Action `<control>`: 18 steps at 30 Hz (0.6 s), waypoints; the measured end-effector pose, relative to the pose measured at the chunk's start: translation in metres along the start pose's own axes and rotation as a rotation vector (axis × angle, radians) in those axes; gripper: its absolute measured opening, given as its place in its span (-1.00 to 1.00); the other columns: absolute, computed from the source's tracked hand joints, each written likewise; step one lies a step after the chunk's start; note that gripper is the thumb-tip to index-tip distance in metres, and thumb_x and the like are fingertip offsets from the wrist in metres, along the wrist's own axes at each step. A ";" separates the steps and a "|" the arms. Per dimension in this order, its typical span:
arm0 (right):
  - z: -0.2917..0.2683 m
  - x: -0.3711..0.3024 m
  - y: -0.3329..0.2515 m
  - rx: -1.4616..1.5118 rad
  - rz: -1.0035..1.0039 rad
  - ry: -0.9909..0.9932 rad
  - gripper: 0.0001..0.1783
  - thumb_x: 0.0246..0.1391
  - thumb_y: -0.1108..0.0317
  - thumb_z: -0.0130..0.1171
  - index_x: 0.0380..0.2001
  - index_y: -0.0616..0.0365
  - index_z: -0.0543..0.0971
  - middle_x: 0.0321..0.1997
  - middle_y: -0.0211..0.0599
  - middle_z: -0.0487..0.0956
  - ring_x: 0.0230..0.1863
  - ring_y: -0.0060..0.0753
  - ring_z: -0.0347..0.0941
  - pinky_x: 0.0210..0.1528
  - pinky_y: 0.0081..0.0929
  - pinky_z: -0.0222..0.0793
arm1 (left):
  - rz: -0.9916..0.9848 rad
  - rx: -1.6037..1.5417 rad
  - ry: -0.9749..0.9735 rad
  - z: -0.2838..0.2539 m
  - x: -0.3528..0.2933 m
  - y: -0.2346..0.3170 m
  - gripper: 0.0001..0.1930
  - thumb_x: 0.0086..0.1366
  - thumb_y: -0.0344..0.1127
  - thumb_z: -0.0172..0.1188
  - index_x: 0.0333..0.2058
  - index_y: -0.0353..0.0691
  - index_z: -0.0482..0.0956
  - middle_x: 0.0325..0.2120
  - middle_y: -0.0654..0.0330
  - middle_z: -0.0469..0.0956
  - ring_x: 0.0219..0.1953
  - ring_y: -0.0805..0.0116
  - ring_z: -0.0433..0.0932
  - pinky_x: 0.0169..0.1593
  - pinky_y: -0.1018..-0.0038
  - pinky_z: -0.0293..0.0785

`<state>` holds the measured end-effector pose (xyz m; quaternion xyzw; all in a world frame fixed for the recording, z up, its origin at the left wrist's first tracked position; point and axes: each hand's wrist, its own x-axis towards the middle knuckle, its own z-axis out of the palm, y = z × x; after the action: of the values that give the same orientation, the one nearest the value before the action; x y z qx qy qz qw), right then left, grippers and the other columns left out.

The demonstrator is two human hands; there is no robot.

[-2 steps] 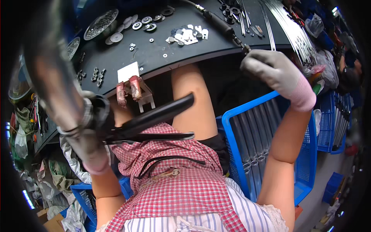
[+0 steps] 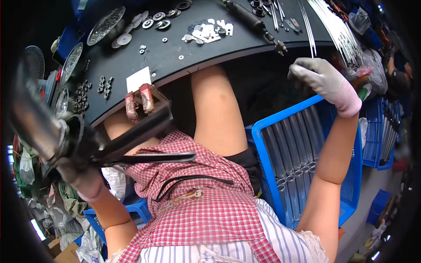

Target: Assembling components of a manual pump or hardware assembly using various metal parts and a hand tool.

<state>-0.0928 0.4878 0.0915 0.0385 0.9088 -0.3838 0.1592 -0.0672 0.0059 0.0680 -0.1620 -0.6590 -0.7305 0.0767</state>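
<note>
My left hand (image 2: 83,177), gloved, is shut around a shiny metal tube (image 2: 35,116) at the lower left, partly blurred by motion. The tube carries a black collar (image 2: 76,136) and two long black arms (image 2: 144,131) that reach over my lap. My right hand (image 2: 322,81), in a grey-white glove with a pink cuff, hovers at the right past the table edge. Its fingers are loosely bent, with nothing visible in them. Beside it, a dark pen-shaped power driver (image 2: 252,22) lies with its tip over the table edge.
The dark table (image 2: 127,61) bears white plates (image 2: 206,33), washers, discs and bowls of small parts. A stand with two wrapped red posts (image 2: 147,98) sits at its near edge. A blue basket (image 2: 258,158) of metal tubes stands right of my legs. Thin rods (image 2: 335,33) lie at the far right.
My right hand has come away from the driver's tip, toward the right. My left hand has carried the tube with its black arms to the left and slightly down.
</note>
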 end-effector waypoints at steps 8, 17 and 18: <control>0.057 0.166 0.180 -0.624 0.100 -0.627 -0.46 0.16 0.02 -0.09 0.05 0.18 0.48 0.04 -0.09 0.53 0.07 -0.12 0.43 0.10 -0.27 0.30 | -0.044 -0.543 -0.159 -0.078 0.013 0.032 -0.29 0.18 0.11 0.06 0.17 -0.30 0.30 0.18 -0.11 0.26 0.25 -0.10 0.20 0.33 -0.03 0.03; 0.218 0.292 0.333 -1.368 -0.088 -1.348 -0.52 0.15 0.15 -0.17 -0.01 0.15 0.54 0.12 -0.10 0.48 0.13 -0.11 0.40 0.15 -0.14 0.27 | 0.183 0.254 0.388 -0.070 -0.002 0.032 -0.23 0.19 0.10 0.04 0.23 -0.35 0.17 0.06 -0.08 0.35 -0.12 0.06 0.37 -0.16 0.24 0.20; 0.226 0.298 0.334 -1.342 -0.113 -1.309 -0.52 0.15 0.15 -0.17 0.00 0.16 0.53 0.12 -0.10 0.48 0.13 -0.11 0.40 0.15 -0.14 0.27 | 0.236 0.509 0.530 -0.070 -0.008 0.040 -0.23 0.21 0.13 0.02 0.22 -0.37 0.17 0.01 -0.08 0.41 -0.23 0.08 0.44 -0.30 0.29 0.35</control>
<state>-0.2517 0.5470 -0.3803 -0.3290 0.6704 0.2678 0.6087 -0.0558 -0.0690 0.0970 -0.0184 -0.7533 -0.5463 0.3656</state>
